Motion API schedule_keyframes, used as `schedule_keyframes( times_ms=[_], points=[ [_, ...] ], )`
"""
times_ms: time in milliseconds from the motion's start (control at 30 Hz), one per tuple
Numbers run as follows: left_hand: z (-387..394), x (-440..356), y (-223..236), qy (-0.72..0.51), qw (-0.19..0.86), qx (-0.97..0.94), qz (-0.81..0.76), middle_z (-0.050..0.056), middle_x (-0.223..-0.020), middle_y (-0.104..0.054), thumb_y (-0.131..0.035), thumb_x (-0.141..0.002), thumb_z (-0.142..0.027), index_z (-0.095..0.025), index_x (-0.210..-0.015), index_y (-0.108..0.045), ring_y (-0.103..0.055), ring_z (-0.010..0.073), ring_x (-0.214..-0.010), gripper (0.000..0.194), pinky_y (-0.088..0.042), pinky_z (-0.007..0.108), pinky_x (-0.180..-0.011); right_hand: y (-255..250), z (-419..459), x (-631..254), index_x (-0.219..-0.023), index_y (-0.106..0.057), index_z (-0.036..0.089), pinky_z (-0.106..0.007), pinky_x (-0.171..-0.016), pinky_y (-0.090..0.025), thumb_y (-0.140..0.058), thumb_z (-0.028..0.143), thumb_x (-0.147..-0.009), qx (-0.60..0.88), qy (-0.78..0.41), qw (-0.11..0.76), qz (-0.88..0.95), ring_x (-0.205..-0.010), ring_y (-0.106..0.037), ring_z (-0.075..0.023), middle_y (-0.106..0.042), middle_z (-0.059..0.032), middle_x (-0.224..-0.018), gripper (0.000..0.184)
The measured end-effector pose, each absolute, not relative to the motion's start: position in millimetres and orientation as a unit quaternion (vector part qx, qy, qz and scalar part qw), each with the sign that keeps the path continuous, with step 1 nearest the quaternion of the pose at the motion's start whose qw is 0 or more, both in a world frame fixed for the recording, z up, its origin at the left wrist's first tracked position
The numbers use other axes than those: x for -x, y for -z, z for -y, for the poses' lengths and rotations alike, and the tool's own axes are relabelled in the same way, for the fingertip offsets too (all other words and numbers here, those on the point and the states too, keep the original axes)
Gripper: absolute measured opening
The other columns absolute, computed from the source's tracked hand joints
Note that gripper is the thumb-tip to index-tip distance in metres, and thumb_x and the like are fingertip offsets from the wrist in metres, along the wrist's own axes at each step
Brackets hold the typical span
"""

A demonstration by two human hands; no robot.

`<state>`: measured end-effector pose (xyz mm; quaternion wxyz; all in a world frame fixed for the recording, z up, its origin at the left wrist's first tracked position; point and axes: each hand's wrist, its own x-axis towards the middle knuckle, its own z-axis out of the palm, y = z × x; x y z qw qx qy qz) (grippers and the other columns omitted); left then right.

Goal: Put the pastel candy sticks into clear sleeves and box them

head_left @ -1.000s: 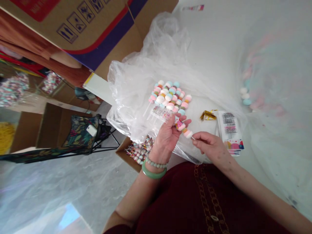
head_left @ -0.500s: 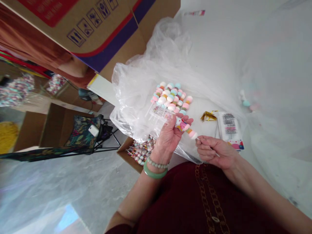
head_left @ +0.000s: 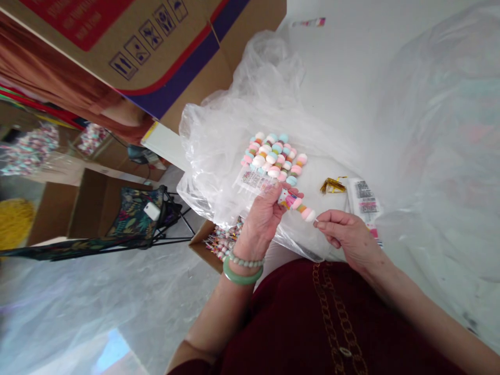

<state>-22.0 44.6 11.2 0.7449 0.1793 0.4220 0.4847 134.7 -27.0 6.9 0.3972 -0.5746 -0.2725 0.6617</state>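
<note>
Holding candy skewer above plastic sheet's edge

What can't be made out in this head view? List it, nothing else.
Head view:
- Candy skewer: the left hand covers the part of the stick it holds.
- Right hand: its fingertips are too small to show whether they touch the skewer.
- Card packet: print too small to read, lower end under plastic sheeting.
- Cardboard box: the left forearm and hand hide most of its contents.

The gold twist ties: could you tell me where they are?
The gold twist ties lie right of the candy skewers, beside the printed packets in the head view.
</note>
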Motion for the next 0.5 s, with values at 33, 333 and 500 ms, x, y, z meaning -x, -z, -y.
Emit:
schedule_keyframes(
  times_ms=[33, 333, 500],
  points=[
    [-45.2, 21.4, -11.1, -0.489, 0.739, -0.183, -0.426, 0.005, -0.079, -0.067, -0.067, -0.078, -0.027, -0.012, -0.081, -0.063, -0.066, 0.0173, -0.075, 0.016, -0.053, 0.037, -0.082, -8.4, 27.1, -135.3, -0.068, -0.062, 0.017, -0.022, -0.041, -0.024, -0.064, 0.031, -0.070, 0.598, -0.619, 0.393, 0.324, -0.043, -0.033, -0.0080, -0.042, 0.0056, -0.046, 0.015],
    [-42.0, 13.4, -3.3, -0.464, 0.750, -0.168, -0.441, 0.006, -0.079, -0.067, -0.066, -0.079, -0.028, -0.012, -0.084, -0.063, -0.068, 0.0192, -0.074, 0.017, -0.054, 0.035, -0.076, -15.1, 35.0, -138.9, -0.068, -0.060, 0.021, -0.029, -0.058, -0.039, -0.048, 0.022, -0.082, 0.647, -0.274, 0.316, 0.637, -0.061, -0.052, -0.0164, -0.055, -0.0033, -0.063, 0.018],
    [-40.4, 15.2, -6.9, -0.467, 0.751, -0.225, -0.410, 0.005, -0.079, -0.067, -0.069, -0.077, -0.032, -0.013, -0.086, -0.064, -0.067, 0.0190, -0.075, 0.022, -0.053, 0.038, -0.081, -10.1, 25.3, -141.1, -0.068, -0.059, 0.019, -0.024, -0.045, -0.030, -0.058, 0.024, -0.074, 0.578, -0.612, 0.365, 0.399, -0.047, -0.041, -0.0103, -0.048, 0.0026, -0.054, 0.008]
  ],
)
